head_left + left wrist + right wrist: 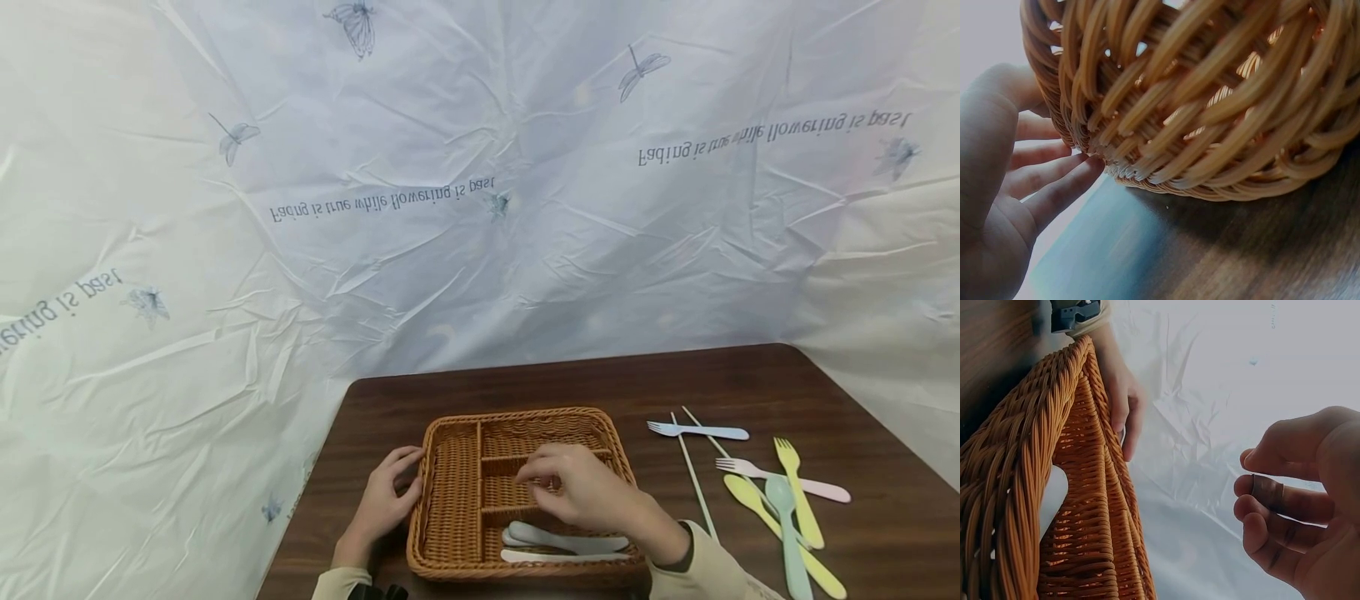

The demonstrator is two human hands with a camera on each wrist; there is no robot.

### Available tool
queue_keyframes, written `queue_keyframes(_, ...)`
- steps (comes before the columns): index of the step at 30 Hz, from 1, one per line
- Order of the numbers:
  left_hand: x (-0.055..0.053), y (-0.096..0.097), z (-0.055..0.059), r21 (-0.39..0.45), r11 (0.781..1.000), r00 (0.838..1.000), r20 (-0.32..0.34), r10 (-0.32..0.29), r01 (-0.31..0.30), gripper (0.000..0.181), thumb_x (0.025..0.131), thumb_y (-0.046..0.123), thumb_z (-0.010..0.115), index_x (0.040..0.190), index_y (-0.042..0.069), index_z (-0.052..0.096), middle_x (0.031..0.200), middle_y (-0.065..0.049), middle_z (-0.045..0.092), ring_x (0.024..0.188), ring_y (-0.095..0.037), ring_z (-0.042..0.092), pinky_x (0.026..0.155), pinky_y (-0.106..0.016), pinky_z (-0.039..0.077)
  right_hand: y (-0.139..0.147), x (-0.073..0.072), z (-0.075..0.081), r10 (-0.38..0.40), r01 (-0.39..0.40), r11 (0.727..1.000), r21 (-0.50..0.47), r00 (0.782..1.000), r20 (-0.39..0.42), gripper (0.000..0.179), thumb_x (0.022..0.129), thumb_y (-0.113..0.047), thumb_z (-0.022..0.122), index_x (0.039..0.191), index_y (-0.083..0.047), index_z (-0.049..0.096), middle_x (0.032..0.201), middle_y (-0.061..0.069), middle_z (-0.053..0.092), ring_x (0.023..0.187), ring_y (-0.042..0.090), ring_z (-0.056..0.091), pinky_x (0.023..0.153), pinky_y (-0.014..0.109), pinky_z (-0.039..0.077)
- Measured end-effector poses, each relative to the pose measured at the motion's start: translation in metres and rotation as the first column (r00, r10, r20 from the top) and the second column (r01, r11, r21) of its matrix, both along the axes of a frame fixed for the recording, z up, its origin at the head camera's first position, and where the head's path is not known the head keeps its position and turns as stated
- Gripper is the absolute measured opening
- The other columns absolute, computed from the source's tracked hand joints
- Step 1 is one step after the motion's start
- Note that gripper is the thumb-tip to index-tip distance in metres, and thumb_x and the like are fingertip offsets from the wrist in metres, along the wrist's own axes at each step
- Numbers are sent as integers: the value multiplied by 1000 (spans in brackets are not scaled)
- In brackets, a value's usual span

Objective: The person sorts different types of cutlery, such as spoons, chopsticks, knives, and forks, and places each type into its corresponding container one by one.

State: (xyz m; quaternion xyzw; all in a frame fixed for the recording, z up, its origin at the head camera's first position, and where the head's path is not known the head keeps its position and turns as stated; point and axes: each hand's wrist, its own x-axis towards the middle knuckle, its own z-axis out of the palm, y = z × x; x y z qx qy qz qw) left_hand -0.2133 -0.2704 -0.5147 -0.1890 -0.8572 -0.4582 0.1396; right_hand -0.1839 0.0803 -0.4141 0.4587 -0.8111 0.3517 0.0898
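Note:
A brown wicker basket with several compartments lies on the table. At its left wall rests my left hand, and in the left wrist view its mostly straight fingertips touch the woven outside low down. Over the middle compartments hovers my right hand, fingers loosely curled and nothing in them. The right wrist view shows its thumb apart from the fingers, beyond the basket rim. Light grey and white cutlery pieces lie in the front right compartment, partly under the right forearm in the head view.
Right of the basket lie a blue fork, pale green chopsticks, a pink fork, a yellow fork, a pale green spoon and a yellow knife, some overlapping. A printed white sheet hangs behind the dark wooden table.

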Motion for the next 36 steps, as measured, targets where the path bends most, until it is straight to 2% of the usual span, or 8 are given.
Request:
queue_keyframes(9,0,1,1,-2,1000,1000,-5,6,-6,41,90,0,64,130,4,61,130,-7,55,120,-29,57,83,-29,58,7,-4,0,-64,65,998,4,998,-13,24,89,-6,65,105,-22,72,101,-4,68,56,-5,44,47,13,40)
queue_keyframes(14,0,3,1,-10,1000,999,-30,17,-18,41,88,-5,63,129,0,61,129,-15,55,118,-34,58,81,-37,59,12,-5,1,-86,86,996,-5,996,-7,23,90,-8,65,107,-21,72,102,-5,67,57,-6,46,47,13,42)
queue_keyframes(18,11,10,18,-18,1000,1000,-23,1,-2,40,88,-8,61,128,-8,58,129,-25,54,117,-40,57,81,-39,59,17,-6,1,-113,113,994,-10,994,-7,22,90,-9,67,108,-21,71,102,-5,68,68,-6,53,54,15,48)
queue_keyframes(21,17,14,28,-18,1000,1000,-23,-15,15,40,88,-8,60,128,-10,58,128,-27,53,117,-42,56,81,-37,59,21,-7,1,-135,135,991,-11,991,-17,22,89,-10,68,109,-21,71,100,-5,68,73,-5,55,58,18,51)
queue_keyframes(29,17,14,27,-7,1000,999,-35,-8,8,40,88,-9,60,128,-10,58,128,-27,53,117,-42,56,81,-38,59,35,-13,-1,-192,190,981,-32,980,-57,24,88,-9,70,110,-18,71,95,-6,66,68,-5,52,56,16,48)
queue_keyframes(32,17,14,27,-8,1000,999,-35,-12,12,40,88,-9,60,128,-10,57,128,-28,53,117,-43,56,81,-38,60,41,-15,1,-228,226,974,-33,970,-87,25,86,-9,71,110,-15,71,92,-4,66,65,-4,50,54,16,46)
queue_keyframes(36,17,14,27,-9,1000,1000,-17,-12,12,40,89,-8,60,128,-10,57,129,-28,53,117,-42,56,81,-37,59,49,-16,1,-292,291,956,-24,952,-92,26,85,-11,73,111,-15,70,91,-8,64,65,-3,50,54,17,45)
